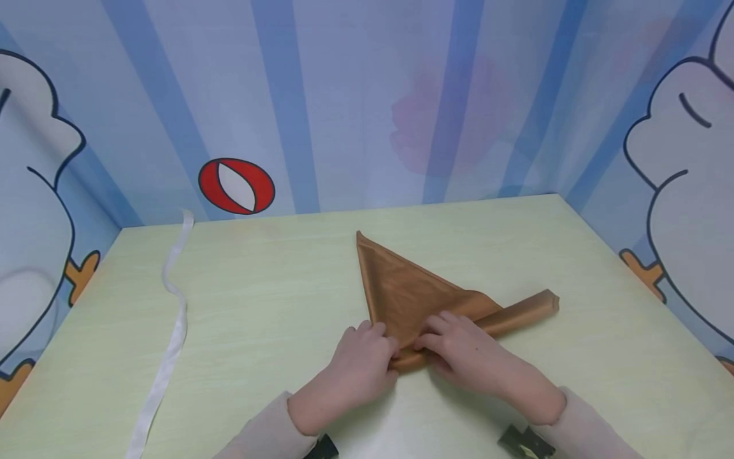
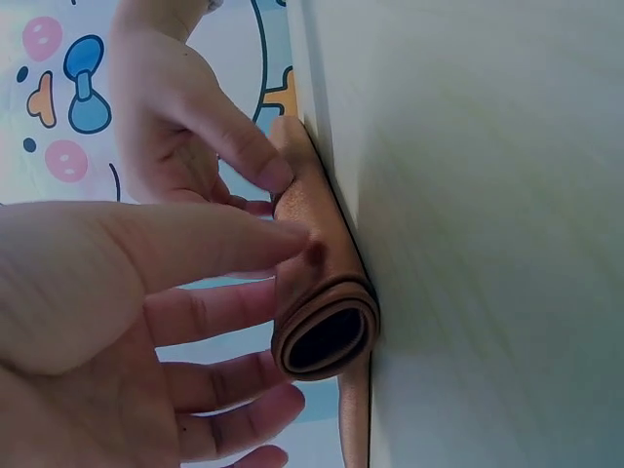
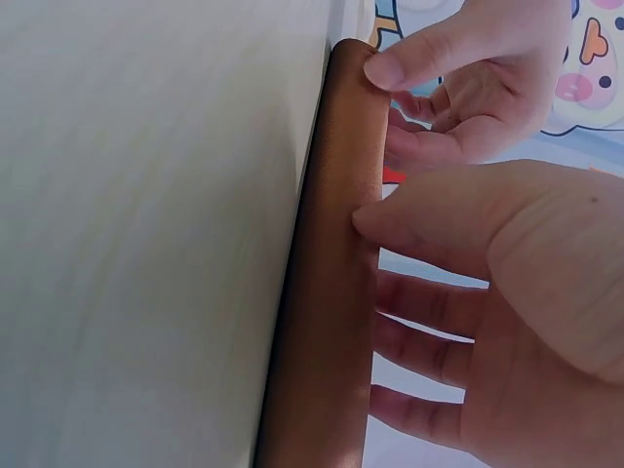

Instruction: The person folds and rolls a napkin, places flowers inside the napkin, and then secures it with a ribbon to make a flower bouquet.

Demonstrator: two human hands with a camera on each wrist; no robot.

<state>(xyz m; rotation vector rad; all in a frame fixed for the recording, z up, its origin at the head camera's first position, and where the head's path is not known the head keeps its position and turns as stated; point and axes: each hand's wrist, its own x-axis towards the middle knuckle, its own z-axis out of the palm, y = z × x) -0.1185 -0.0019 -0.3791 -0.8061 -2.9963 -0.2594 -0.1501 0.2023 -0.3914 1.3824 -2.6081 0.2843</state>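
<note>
A brown, slightly shiny cloth [image 1: 410, 280] lies on the table, its near edge rolled into a tube and the rest a flat triangle pointing away. My left hand [image 1: 367, 360] grips the roll near its left end, thumb on the near side and fingers over the top. Beside it, my right hand [image 1: 467, 350] holds the middle of the roll the same way. The coiled open end of the roll [image 2: 327, 341] shows in the left wrist view. From the right wrist view, the tube [image 3: 331, 244] looks smooth, with both thumbs against it.
A white ribbon [image 1: 179, 319] runs wavily along the table's left side, from the back wall to the near edge. The pale green table [image 1: 275, 274] is bordered by blue striped walls [image 1: 361, 102] with cartoon prints. Dark wrist devices [image 1: 526, 441] sit below both sleeves.
</note>
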